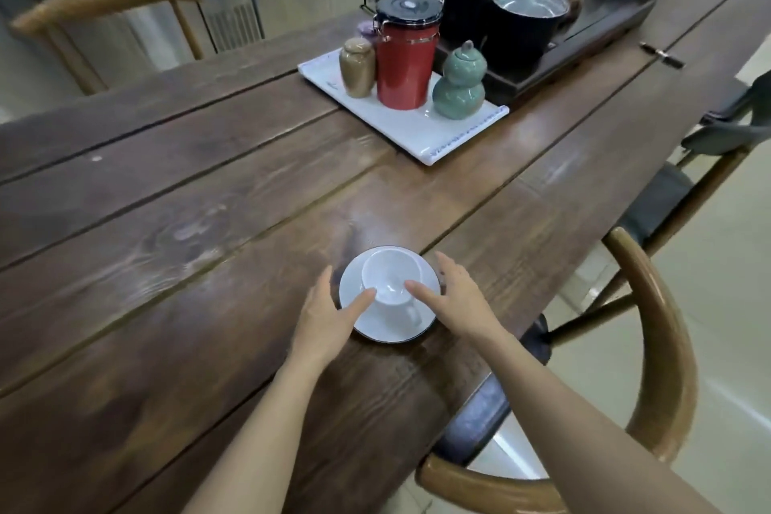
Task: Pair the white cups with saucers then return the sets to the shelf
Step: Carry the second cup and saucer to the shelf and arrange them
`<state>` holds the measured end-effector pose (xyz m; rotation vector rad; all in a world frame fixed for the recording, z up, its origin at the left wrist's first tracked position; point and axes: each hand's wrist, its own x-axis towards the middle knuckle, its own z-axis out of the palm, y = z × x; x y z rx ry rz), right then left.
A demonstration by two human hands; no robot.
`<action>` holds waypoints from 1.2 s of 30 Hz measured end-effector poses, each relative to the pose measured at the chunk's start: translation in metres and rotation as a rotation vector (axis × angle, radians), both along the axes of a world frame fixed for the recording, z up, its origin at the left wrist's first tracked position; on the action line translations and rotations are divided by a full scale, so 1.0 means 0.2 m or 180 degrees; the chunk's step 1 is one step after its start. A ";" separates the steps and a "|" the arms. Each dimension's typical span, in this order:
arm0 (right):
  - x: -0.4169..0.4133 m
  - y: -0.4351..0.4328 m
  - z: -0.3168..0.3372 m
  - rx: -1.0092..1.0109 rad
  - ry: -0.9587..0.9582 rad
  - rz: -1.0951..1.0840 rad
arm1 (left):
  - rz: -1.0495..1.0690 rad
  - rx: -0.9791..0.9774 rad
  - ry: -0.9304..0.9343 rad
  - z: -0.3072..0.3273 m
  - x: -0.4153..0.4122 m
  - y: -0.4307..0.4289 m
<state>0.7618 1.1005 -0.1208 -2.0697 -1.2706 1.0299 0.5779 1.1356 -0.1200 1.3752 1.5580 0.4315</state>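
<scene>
White cup [390, 284] upright on saucer [367, 323], low and centre in the frame, near the right edge of the dark wooden counter [167, 221]. Left hand [329, 315] spread at the saucer's left rim, thumb reaching to the cup's side. Right hand [454, 298] spread at the right rim, thumb laid on the cup's lip. Neither closed around anything. In the upper middle, a white tray [400, 129] carrying a red canister [402, 63], tan jar [357, 67] and green gourd jar [459, 83].
</scene>
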 end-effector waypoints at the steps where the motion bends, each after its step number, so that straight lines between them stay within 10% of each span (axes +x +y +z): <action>1: -0.01 0.02 -0.03 0.0088 0.0134 -0.0073 | 0.0070 -0.0102 -0.0094 -0.02 0.00 0.02; 11: -0.06 0.07 -0.03 -0.0188 0.1306 -0.0734 | 0.0882 -0.1201 -0.1380 -0.01 0.02 0.06; 23: -0.43 -0.19 0.23 0.0085 0.1623 0.0311 | 0.1784 -0.0395 -0.1848 0.29 -0.34 -0.45; 36: -1.31 -1.25 0.48 -0.0216 0.1999 0.2393 | 0.3853 0.0969 -0.1943 0.49 -0.96 -2.00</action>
